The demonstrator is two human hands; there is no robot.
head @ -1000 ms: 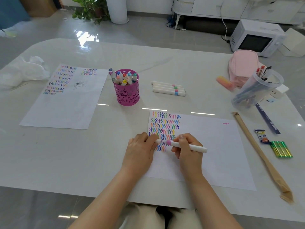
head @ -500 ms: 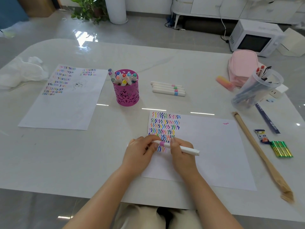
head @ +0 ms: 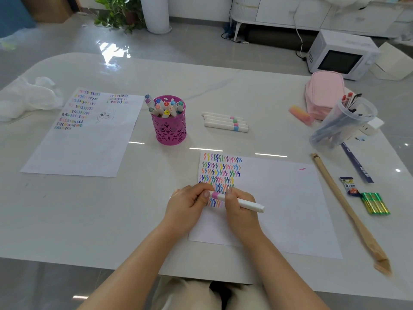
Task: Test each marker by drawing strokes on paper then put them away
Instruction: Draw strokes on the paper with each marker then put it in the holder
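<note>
The marker [head: 245, 203], a smooth white plastic barrel with a pink band, lies crosswise over the near left part of the sheet [head: 279, 198], held at both ends. The left hand [head: 187, 204] has its fingers curled round the end by the pink band, and the right hand [head: 240, 211] grips the barrel just beside it. Whether the cap is going on or coming off I cannot tell. The thin white sheet carries several tight rows of short wavy strokes in many colours at its top left, so a good number of markers look tested; most of the sheet is bare. Beyond it, four markers [head: 225, 124] of the same white kind lie side by side on the bench [head: 134, 209], probably waiting their turn or waiting to be put away. To their left stands a pink cup [head: 169, 130] of pierced metal, packed with markers standing cap up, likely those already done. A second sheet [head: 89, 142], further left, also shows rows of strokes. The bench is glossy, pale and stone-like, with rounded corners. At the right a soft pink pencil case [head: 324, 90] sits behind a tilted clear plastic tub [head: 342, 124] of pens.
</note>
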